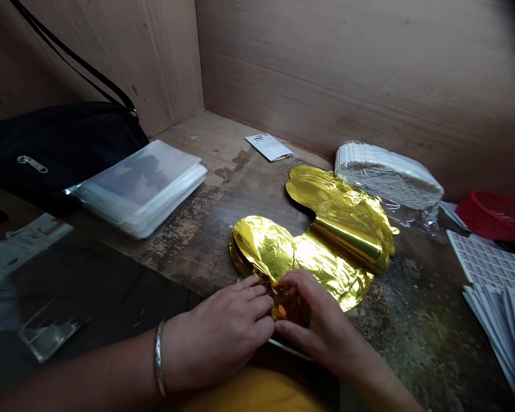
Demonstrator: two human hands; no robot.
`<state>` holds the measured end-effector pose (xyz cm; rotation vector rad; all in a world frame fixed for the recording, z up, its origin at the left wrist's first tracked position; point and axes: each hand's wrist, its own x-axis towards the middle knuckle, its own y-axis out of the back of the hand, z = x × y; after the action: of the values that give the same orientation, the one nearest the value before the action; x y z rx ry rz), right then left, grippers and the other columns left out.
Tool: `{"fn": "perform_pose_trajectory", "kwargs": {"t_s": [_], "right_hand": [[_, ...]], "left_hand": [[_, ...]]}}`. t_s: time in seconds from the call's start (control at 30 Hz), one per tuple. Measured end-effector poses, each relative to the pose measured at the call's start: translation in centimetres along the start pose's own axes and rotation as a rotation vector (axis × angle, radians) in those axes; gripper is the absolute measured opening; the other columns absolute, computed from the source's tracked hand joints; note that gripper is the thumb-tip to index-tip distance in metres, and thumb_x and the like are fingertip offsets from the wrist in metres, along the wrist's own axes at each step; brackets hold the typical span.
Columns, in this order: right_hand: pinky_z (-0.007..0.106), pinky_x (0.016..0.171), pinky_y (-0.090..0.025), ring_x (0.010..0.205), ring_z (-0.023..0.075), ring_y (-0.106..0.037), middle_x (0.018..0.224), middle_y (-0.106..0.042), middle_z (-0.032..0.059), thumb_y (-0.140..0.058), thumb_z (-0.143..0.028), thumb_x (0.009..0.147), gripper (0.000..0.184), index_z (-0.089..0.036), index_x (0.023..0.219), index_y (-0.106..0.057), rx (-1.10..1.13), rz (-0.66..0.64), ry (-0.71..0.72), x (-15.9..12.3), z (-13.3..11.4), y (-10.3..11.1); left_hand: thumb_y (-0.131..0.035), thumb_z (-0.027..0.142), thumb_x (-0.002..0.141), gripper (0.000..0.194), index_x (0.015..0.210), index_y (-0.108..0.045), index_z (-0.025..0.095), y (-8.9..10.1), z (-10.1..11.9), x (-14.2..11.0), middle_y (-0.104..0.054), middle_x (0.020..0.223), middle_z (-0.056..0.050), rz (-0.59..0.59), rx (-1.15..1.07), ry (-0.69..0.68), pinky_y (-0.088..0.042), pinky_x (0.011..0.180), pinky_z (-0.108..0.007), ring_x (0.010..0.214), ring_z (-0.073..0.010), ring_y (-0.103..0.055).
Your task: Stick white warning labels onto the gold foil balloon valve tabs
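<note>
The person's left hand, with a metal bangle on its wrist, and right hand meet at lower centre of the frame, over the near edge of a crumpled gold foil balloon. The balloon lies flat on a worn, stained wooden table, running from between the hands up and to the right towards the centre of the frame, with a rolled, tube-like fold across its middle. The left fingers lie close together and curl over the foil from the left. The right fingers bend down onto it from above and the right, and the two sets of fingertips nearly touch, pinching a gathered bunch of foil between them. The exact grip is partly hidden by the hands. Farther from the hands, a black zippered bag and a stack of clear plastic sleeves sit at the left of the frame. A small printed card lies near the back wall, and a plastic-wrapped stack of white paper sits just beyond the balloon. A red plastic basket and printed sheets occupy the right edge.
</note>
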<state>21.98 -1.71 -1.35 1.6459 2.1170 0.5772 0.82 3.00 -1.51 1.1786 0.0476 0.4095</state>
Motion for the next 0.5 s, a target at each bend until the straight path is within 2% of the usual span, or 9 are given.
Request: {"fn": "perform_pose_trajectory", "kwargs": {"t_s": [0.07,0.1,0.2,0.27,0.33,0.43,0.5], "right_hand": [[0.034,0.091,-0.046,0.106,0.0216,-0.054,0.118,-0.055,0.0076,-0.066,-0.007,0.071,0.055,-0.022,0.122,-0.052,-0.069,0.015,0.083,-0.1,0.3,-0.2],[0.033,0.09,-0.047,0.105,0.021,-0.055,0.116,-0.056,0.0072,-0.064,-0.006,0.073,0.052,-0.022,0.121,-0.054,-0.061,0.03,0.089,0.0,0.4,-0.2],[0.028,0.073,-0.048,0.084,0.0172,-0.059,0.093,-0.061,0.0039,-0.055,-0.015,0.087,0.013,-0.021,0.092,-0.064,0.019,0.148,0.005,0.7,0.5,-0.1],[0.027,0.064,-0.046,0.071,0.0157,-0.056,0.077,-0.059,0.0017,-0.052,-0.025,0.092,0.021,-0.02,0.074,-0.062,0.09,0.228,-0.086,1.1,0.5,0.0],[0.026,0.059,-0.043,0.064,0.015,-0.052,0.068,-0.055,-0.0002,-0.057,-0.032,0.09,0.025,-0.019,0.069,-0.059,0.134,0.263,-0.157,1.3,0.5,0.0],[0.027,0.059,-0.042,0.064,0.0147,-0.05,0.068,-0.053,-0.0007,-0.062,-0.035,0.085,0.025,-0.019,0.067,-0.056,0.082,0.24,-0.154,1.3,0.2,0.1],[0.026,0.057,-0.041,0.062,0.0139,-0.048,0.065,-0.051,-0.0016,-0.061,-0.037,0.085,0.03,-0.019,0.064,-0.052,-0.011,0.243,-0.127,1.7,-0.1,1.0]], "left_hand": [[-0.051,0.02,0.093,0.011,0.089,-0.061,0.017,0.0,-0.1,0.2,-0.065,0.101,-0.006,0.001,-0.004,-0.006,-0.026,0.116,-0.045,0.104,-0.0213,-0.058],[-0.051,0.019,0.092,0.01,0.087,-0.06,0.017,0.1,-0.1,0.2,-0.065,0.101,-0.006,-0.003,-0.004,-0.003,-0.028,0.116,-0.045,0.103,-0.0211,-0.059],[-0.051,0.02,0.093,0.012,0.094,-0.061,0.016,0.2,-0.2,0.2,-0.064,0.11,-0.008,-0.014,0.011,-0.002,-0.032,0.113,-0.042,0.106,-0.0209,-0.058],[-0.05,0.019,0.094,0.014,0.1,-0.062,0.015,0.3,-0.2,0.0,-0.06,0.124,-0.011,0.002,0.023,-0.009,-0.031,0.114,-0.042,0.116,-0.0224,-0.055],[-0.051,0.019,0.092,0.014,0.101,-0.062,0.015,0.4,-0.3,0.0,-0.054,0.134,-0.013,0.011,0.019,-0.001,-0.033,0.113,-0.043,0.121,-0.0247,-0.052],[-0.053,0.02,0.09,0.01,0.095,-0.061,0.017,0.9,-0.5,0.1,-0.06,0.127,-0.009,-0.03,-0.05,0.031,-0.042,0.104,-0.041,0.113,-0.0245,-0.055],[-0.054,0.019,0.088,0.009,0.094,-0.061,0.019,1.3,-0.5,0.2,-0.063,0.121,-0.006,-0.036,-0.099,0.05,-0.045,0.101,-0.038,0.107,-0.0225,-0.057]]}}
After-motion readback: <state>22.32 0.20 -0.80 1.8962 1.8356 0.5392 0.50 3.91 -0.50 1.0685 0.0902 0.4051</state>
